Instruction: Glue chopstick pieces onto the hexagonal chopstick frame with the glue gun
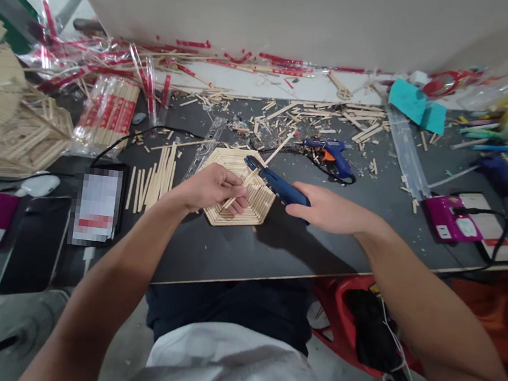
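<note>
My left hand (222, 188) is closed, pinching a thin wooden stick (270, 154) that slants up to the right. In my right hand (325, 208) are blue-handled pliers (284, 186), gripped by the handles, their jaws close to the stick. Whether the jaws touch it, I cannot tell. Beneath both lies a flat, many-sided panel (259, 206) built of sticks in nested rings, partly covered by my left hand. Left of it, several loose sticks (162, 171) lie side by side.
A blue glue gun (338, 157) lies behind the pliers among scattered stick offcuts (309, 111). Wrapped stick bundles (107, 109) and a stick-built piece (27, 128) stand left. Phones (37, 245) and a magenta power socket (450, 220) sit near the table's front edge (244, 280).
</note>
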The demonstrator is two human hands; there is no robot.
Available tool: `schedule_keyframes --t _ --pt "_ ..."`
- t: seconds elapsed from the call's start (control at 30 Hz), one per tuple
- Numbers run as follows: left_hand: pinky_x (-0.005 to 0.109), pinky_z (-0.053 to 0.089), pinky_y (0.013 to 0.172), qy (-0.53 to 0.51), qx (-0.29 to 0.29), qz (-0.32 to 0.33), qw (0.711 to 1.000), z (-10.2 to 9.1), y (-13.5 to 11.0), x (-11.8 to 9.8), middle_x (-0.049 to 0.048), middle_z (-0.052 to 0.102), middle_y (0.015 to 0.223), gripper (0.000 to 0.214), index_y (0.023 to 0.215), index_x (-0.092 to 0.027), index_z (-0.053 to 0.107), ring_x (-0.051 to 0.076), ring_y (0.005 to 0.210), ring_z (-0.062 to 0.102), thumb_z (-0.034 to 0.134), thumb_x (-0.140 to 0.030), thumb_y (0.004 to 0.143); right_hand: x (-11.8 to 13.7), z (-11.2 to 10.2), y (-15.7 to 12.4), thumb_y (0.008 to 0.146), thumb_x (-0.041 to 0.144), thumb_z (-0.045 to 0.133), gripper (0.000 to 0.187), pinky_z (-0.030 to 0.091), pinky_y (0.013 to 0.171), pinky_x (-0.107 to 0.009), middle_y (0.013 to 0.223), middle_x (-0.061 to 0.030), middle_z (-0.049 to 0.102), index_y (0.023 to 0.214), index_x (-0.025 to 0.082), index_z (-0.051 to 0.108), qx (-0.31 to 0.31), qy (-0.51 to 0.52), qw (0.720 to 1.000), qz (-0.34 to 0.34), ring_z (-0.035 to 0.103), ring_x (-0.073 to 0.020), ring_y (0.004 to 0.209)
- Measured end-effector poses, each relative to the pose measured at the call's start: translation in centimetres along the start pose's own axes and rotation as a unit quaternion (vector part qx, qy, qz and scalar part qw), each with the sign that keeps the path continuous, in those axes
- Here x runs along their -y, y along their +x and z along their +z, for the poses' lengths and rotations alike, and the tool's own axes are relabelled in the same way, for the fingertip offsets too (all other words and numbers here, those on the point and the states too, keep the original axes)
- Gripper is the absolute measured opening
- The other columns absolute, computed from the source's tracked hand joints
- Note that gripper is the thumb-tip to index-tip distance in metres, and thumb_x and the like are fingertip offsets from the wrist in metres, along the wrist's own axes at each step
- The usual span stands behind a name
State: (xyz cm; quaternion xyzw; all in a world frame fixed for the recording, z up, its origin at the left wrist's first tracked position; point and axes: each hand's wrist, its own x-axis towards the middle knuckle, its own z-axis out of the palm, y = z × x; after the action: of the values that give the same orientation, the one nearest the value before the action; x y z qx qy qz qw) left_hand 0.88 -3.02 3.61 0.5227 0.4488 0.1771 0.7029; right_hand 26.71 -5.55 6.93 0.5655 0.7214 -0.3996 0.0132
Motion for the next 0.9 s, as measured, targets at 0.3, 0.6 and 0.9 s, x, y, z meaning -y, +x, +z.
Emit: schedule_keyframes --t 0.3,0.6,0.9 --pt "0.03 0.064 0.062 0.0 -0.003 0.022 1.0 0.0 0.3 0.5 0.0098 0.076 0.07 0.017 0.072 -0.012 0.076 0.018 0.061 0.074 0.076 -0.021 0.086 0.1 0.3 -0.1 0.089 0.03 0.054 0.009 0.045 0.07 -0.03 0.094 -0.007 0.069 0.09 0.022 0.054 -0.016 -0.051 0.998 -0.026 0.061 -0.0208 0.082" --pt "0.028 0.063 0.061 0.005 0.005 0.039 0.999 0.0 0.2 0.4 0.0082 0.075 0.068 0.019 0.069 -0.013 0.075 0.016 0.061 0.073 0.075 -0.021 0.087 0.4 0.6 -0.3 0.095 0.068 0.041 0.051 0.039 0.064 -0.03 0.079 -0.0066 0.067 0.076 0.022 0.051 -0.03 -0.047 0.998 -0.028 0.06 -0.0195 0.071" --pt "0.027 0.061 0.058 0.026 -0.05 -0.02 0.998 0.3 0.1 -0.3 0.0075 0.074 0.065 0.024 0.067 -0.011 0.073 0.015 0.055 0.071 0.066 -0.009 0.09 -0.4 2.2 1.0 0.1 0.063 0.035 0.051 0.032 0.062 -0.031 0.076 -0.0092 0.066 0.073 0.023 0.048 -0.097 -0.138 0.983 -0.07 0.058 -0.0203 0.069"
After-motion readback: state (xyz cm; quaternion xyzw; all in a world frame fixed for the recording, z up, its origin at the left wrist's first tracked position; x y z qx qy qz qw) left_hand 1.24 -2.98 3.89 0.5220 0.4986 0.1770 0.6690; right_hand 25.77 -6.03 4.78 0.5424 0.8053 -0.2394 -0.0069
